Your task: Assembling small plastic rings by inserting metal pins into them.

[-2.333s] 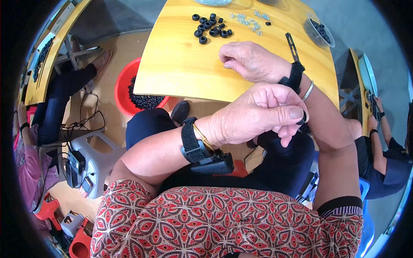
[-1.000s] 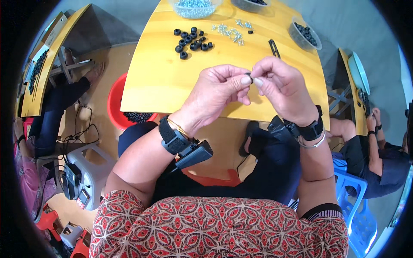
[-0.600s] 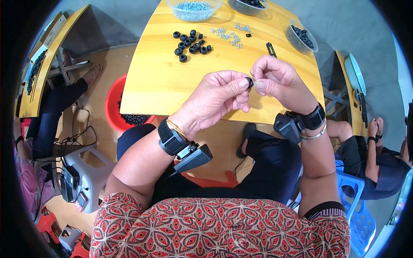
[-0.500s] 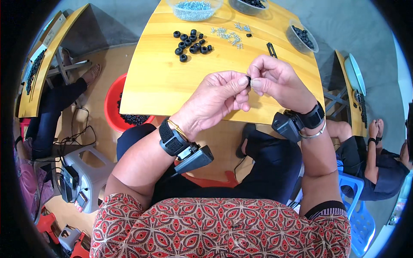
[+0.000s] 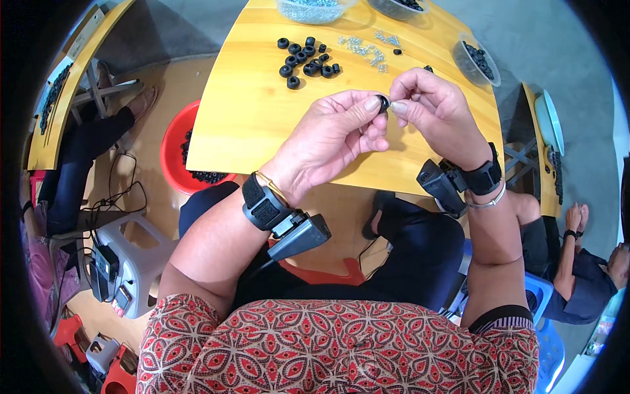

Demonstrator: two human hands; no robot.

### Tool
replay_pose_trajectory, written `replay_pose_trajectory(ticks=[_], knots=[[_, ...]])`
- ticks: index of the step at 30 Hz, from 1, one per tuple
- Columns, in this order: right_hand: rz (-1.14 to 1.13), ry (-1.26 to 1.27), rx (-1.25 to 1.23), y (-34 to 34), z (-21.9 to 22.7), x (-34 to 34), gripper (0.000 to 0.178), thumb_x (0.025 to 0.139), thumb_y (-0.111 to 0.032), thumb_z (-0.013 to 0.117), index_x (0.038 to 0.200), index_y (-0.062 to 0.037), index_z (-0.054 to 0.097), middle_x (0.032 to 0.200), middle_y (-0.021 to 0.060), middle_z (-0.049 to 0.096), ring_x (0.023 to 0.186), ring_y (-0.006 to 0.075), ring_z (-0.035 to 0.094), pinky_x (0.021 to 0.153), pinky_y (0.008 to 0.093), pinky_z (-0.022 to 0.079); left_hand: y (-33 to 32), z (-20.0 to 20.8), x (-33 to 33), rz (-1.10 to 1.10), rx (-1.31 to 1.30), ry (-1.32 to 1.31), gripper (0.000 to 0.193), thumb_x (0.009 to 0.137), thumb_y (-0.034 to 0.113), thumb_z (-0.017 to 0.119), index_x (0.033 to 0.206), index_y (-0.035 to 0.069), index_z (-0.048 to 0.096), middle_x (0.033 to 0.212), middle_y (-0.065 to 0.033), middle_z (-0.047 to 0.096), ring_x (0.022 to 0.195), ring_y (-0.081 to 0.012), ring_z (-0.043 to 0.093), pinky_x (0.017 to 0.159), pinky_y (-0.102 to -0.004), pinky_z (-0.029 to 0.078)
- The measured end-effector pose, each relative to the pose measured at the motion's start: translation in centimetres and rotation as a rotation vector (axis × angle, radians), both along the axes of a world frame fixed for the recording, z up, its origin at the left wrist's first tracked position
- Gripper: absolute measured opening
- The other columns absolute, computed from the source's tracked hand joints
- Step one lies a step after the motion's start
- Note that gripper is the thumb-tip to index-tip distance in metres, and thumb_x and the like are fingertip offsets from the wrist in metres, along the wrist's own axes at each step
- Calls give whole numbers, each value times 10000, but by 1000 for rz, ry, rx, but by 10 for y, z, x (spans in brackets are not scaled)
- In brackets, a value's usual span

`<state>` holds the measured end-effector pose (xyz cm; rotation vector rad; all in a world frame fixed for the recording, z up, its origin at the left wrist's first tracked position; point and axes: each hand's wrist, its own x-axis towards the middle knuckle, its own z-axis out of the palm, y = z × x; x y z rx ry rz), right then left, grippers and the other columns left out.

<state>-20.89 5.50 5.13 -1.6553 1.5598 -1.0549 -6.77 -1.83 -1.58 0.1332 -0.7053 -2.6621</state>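
Observation:
Over the near part of the wooden table [image 5: 249,125], my left hand [image 5: 335,131] pinches a round black bead [image 5: 383,103] between thumb and forefinger. Its other fingers curl loosely below. Close beside the bead, my right hand [image 5: 430,108] is closed in a pinch. Something tiny and pale may be at its fingertips, too small to name. Beyond my hands lies a loose group of black beads [image 5: 303,58], and to its right are small clear, shiny pieces [image 5: 361,47] scattered on the wood. One small black bead [image 5: 397,51] sits apart, next to them.
Along the far side stand clear bowls: one of pale blue beads [image 5: 314,10], two of black beads [image 5: 401,8], [image 5: 478,62]. Behind my right hand a black item [image 5: 428,68] is mostly hidden. A red basin [image 5: 172,157] of black beads stands below left; other people sit either side.
The fingertips of my right hand have come slightly away from the black bead, which shows more fully now. My view has shifted a little, so the table's things appear farther right and higher.

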Motion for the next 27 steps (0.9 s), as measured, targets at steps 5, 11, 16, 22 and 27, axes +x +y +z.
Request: replay_pose_trajectory(ticks=[5,11,16,22,27], knots=[[7,262,-158,0,2,5,71,713,41,538,765,14,497,653,68,531,599,134,523,548,243,420,-2,0,2,18,-83,-19,171,848,157,468,907,7,521,694,-44,547,577,-131,540,562,-228,476],[2,411,-222,4,4,11,76,701,35,544,752,15,492,652,104,539,592,198,543,542,269,425,-1,1,1,50,-109,-25,119,821,92,512,878,-8,539,704,-61,565,592,-105,549,577,-246,516],[-8,427,-226,4,6,14,70,702,30,544,736,10,486,642,103,534,588,191,540,541,271,423,0,1,0,51,-158,-24,127,820,86,511,892,-13,542,707,-62,569,589,-103,550,577,-250,518],[28,250,-127,-1,3,4,37,739,-18,525,739,12,504,647,97,541,576,161,533,527,263,415,1,-4,2,-27,-107,-4,156,841,134,476,909,8,539,697,-49,541,588,-132,538,564,-230,479],[-213,639,-113,-18,7,-53,84,768,-76,505,762,3,530,646,113,547,580,179,532,535,273,411,0,-1,1,-71,45,45,163,843,151,475,870,-1,530,674,-34,503,561,-115,463,524,-223,422]])
